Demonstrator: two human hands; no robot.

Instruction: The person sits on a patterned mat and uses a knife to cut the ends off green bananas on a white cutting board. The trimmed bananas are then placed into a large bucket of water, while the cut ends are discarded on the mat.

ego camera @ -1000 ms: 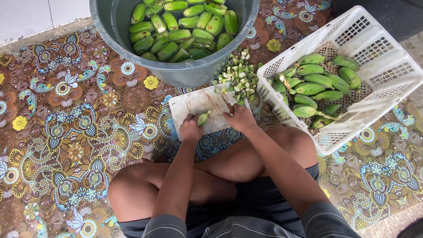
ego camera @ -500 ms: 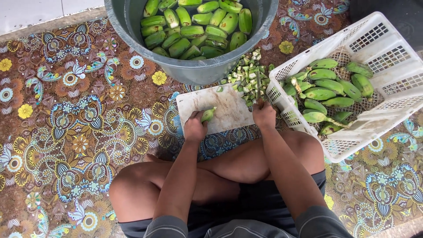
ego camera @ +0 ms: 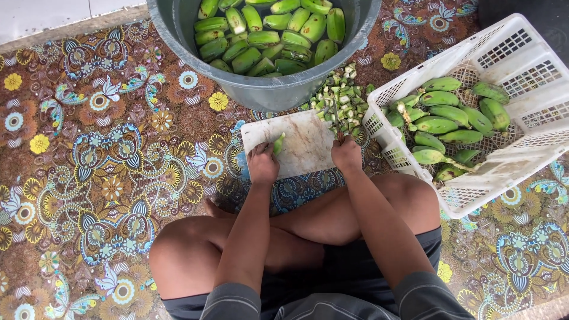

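Fingers of left hand curled round green banana, pinned on white board. Right hand clenched on knife at board's right edge, beside pile of cut ends. Grey tub ahead, white basket to right.

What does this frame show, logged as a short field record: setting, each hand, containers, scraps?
setting: person sitting cross-legged on a brown floral patterned mat
left hand: holds a small green banana on the white rectangular cutting board
right hand: grips a knife, blade pointing away
containers: grey round plastic tub full of green bananas; white plastic lattice basket with more
scraps: pile of cut green banana ends beyond the board
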